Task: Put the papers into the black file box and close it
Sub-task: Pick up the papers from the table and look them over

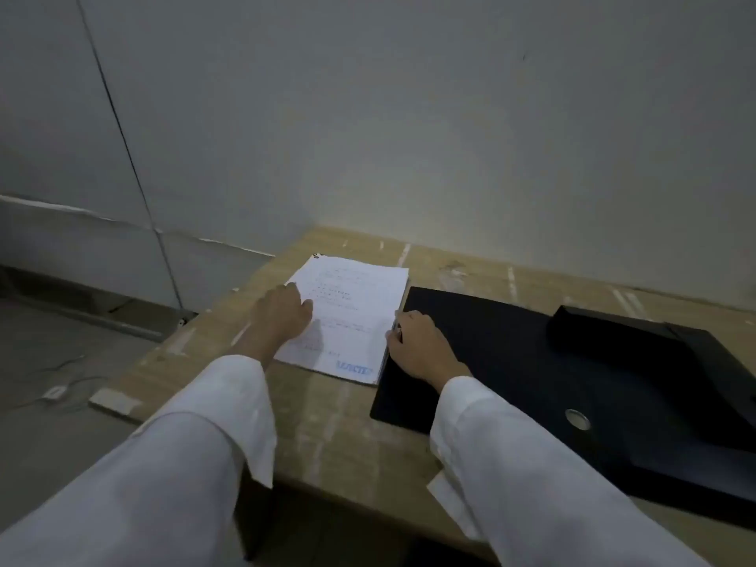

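Note:
A stack of white printed papers (352,308) lies flat on the wooden table, its top sheet bearing a blue stamp near the front corner. My left hand (284,313) rests on the stack's left edge, fingers curled at the border. My right hand (417,345) grips the stack's right edge, thumb on top. Right beside the papers the black file box (532,362) lies open and flat, with a raised black spine at its far right and a round metal ring on the near panel. The right hand sits over the box's left panel.
The worn wooden table (339,435) stands against a pale wall, its left edge dropping to a grey floor. A small pale block (114,401) lies at the table's front left corner. White sleeves cover both my forearms.

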